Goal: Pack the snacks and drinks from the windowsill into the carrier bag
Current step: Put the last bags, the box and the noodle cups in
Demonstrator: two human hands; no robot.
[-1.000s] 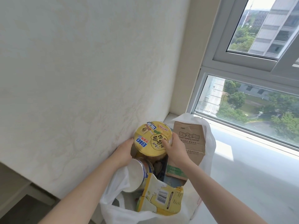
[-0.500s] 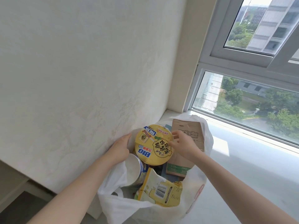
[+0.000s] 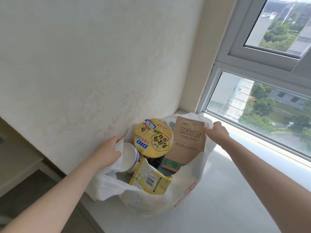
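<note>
A white plastic carrier bag (image 3: 190,180) stands open on the windowsill (image 3: 227,190) against the wall. Inside it a yellow instant-noodle cup (image 3: 153,137) lies tilted with its lid up. Beside the cup are a brown cardboard box (image 3: 186,143), a white-lidded tub (image 3: 129,157) and a yellow snack packet (image 3: 151,179). My left hand (image 3: 107,151) grips the bag's left rim. At the far right rim of the bag, by the box's top corner, my right hand (image 3: 216,132) has its fingers closed on the plastic.
A textured white wall (image 3: 84,73) runs along the left, close behind the bag. The window frame (image 3: 235,68) and glass border the sill at the back right. Below left lies a lower ledge and dark floor (image 3: 25,190).
Both hands let go of the noodle cup, which now rests inside the bag. My left hand moved to the bag's left rim and my right hand to its right rim.
</note>
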